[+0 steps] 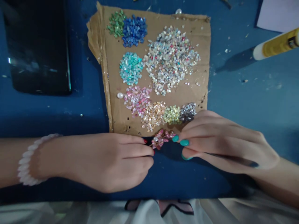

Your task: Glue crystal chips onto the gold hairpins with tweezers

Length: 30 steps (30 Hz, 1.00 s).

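My left hand [105, 158] comes in from the left, its fingers closed on the end of a small pink flower-shaped ornament [160, 139]. A white pearl sits among its shiny pink chips, and gold-coloured wire shows at its edge. My right hand [224, 140] is closed in a pinch at the ornament's right side, fingertips by its petals. A slim dark tool [245, 162] lies along the right palm; its tip and exact kind are hidden. Just beyond both hands is a piece of cardboard [193, 18] bearing piles of coloured shell chips [171, 59].
Blue chips [134, 30], green chips [116, 23], turquoise chips [131, 68] and pink chips [137, 99] lie in separate piles. A loose pearl [120, 95] is beside the pink ones. A dark phone-like slab [37, 46] is at left, a yellow glue tube [277, 45] at right.
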Each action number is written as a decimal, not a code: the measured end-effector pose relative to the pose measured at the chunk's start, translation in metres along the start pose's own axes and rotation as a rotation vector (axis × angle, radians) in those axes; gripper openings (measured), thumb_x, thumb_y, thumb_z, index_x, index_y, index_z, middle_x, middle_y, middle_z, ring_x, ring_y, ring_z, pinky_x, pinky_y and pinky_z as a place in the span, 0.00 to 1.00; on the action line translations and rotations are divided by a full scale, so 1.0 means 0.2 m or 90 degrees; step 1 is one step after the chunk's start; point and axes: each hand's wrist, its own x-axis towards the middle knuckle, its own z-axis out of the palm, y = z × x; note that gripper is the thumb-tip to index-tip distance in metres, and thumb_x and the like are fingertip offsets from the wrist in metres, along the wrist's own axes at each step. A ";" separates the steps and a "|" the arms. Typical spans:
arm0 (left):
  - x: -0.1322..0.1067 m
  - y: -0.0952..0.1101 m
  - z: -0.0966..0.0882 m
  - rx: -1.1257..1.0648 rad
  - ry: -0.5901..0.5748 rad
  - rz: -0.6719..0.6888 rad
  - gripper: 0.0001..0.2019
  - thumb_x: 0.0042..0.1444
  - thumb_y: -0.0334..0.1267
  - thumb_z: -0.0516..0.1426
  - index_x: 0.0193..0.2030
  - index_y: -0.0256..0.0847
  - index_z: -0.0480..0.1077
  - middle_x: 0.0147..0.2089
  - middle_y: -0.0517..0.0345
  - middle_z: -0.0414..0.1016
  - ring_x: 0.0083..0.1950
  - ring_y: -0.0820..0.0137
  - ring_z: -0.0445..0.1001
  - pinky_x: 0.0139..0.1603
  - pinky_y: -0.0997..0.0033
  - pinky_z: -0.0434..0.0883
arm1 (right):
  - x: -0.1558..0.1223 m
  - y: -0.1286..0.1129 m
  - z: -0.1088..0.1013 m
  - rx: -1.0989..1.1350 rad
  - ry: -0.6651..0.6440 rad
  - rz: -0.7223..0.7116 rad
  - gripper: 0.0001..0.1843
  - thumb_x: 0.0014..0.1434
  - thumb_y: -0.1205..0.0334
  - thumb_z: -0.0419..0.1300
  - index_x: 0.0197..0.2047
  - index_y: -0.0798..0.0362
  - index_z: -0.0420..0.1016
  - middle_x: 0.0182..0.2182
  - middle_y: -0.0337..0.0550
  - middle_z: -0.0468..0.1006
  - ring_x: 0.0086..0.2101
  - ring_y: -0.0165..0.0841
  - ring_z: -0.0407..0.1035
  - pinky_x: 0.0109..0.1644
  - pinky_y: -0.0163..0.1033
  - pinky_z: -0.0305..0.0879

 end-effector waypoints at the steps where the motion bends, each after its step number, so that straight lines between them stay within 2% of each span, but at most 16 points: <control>1: 0.00 0.00 0.00 0.005 -0.002 0.004 0.14 0.65 0.28 0.52 0.42 0.42 0.80 0.49 0.56 0.83 0.51 0.65 0.79 0.57 0.65 0.77 | 0.00 0.00 0.00 0.007 -0.001 -0.036 0.04 0.65 0.66 0.66 0.37 0.52 0.76 0.34 0.44 0.87 0.38 0.28 0.83 0.49 0.35 0.80; 3: 0.00 0.00 0.00 0.014 -0.001 0.006 0.15 0.65 0.27 0.51 0.42 0.43 0.80 0.49 0.57 0.84 0.51 0.66 0.79 0.57 0.66 0.77 | 0.01 0.01 -0.01 0.013 -0.001 -0.057 0.03 0.64 0.67 0.66 0.38 0.54 0.76 0.35 0.48 0.87 0.38 0.30 0.83 0.47 0.38 0.81; 7: -0.01 0.00 0.00 0.017 0.005 0.000 0.12 0.66 0.30 0.54 0.43 0.42 0.80 0.49 0.56 0.83 0.51 0.66 0.79 0.58 0.67 0.78 | 0.00 0.03 0.00 0.032 0.018 -0.055 0.04 0.63 0.67 0.67 0.39 0.55 0.75 0.35 0.48 0.87 0.38 0.32 0.82 0.44 0.40 0.82; 11: -0.03 0.00 0.02 0.029 0.024 0.003 0.11 0.67 0.31 0.54 0.46 0.39 0.80 0.51 0.57 0.82 0.56 0.66 0.77 0.63 0.66 0.75 | -0.01 0.07 0.02 0.062 0.088 -0.077 0.05 0.63 0.67 0.67 0.40 0.55 0.75 0.34 0.47 0.85 0.37 0.32 0.82 0.43 0.40 0.80; 16: -0.04 0.00 0.04 0.053 0.065 0.017 0.11 0.66 0.29 0.55 0.43 0.38 0.80 0.51 0.56 0.82 0.56 0.65 0.77 0.62 0.65 0.76 | 0.00 0.12 0.04 0.074 0.161 -0.078 0.06 0.62 0.67 0.68 0.42 0.52 0.76 0.34 0.43 0.83 0.34 0.31 0.79 0.40 0.39 0.80; 19: -0.03 0.00 0.04 0.056 0.064 0.024 0.10 0.66 0.28 0.55 0.43 0.37 0.79 0.50 0.55 0.82 0.56 0.64 0.77 0.61 0.63 0.77 | 0.00 0.14 0.05 0.058 0.242 -0.053 0.05 0.61 0.68 0.68 0.41 0.49 0.78 0.30 0.39 0.81 0.30 0.31 0.77 0.36 0.39 0.78; 23: -0.03 -0.01 0.03 0.063 0.079 0.041 0.09 0.65 0.27 0.56 0.43 0.35 0.79 0.49 0.53 0.82 0.55 0.64 0.77 0.60 0.63 0.77 | 0.00 0.20 0.04 0.022 0.302 -0.037 0.08 0.59 0.68 0.70 0.41 0.48 0.80 0.29 0.38 0.82 0.30 0.32 0.77 0.35 0.39 0.76; 27: -0.02 -0.02 0.01 0.084 0.053 0.052 0.09 0.67 0.28 0.55 0.45 0.34 0.78 0.50 0.52 0.82 0.56 0.65 0.77 0.61 0.64 0.77 | 0.01 0.28 -0.02 -0.065 0.332 0.023 0.03 0.61 0.64 0.69 0.38 0.46 0.82 0.32 0.38 0.85 0.33 0.33 0.80 0.39 0.39 0.77; 30: -0.02 -0.02 0.01 0.087 0.051 0.060 0.09 0.67 0.27 0.55 0.45 0.33 0.78 0.49 0.52 0.82 0.56 0.64 0.77 0.60 0.64 0.76 | 0.06 0.34 -0.06 -0.102 0.349 0.074 0.02 0.61 0.63 0.69 0.36 0.45 0.84 0.33 0.38 0.86 0.34 0.33 0.80 0.36 0.38 0.76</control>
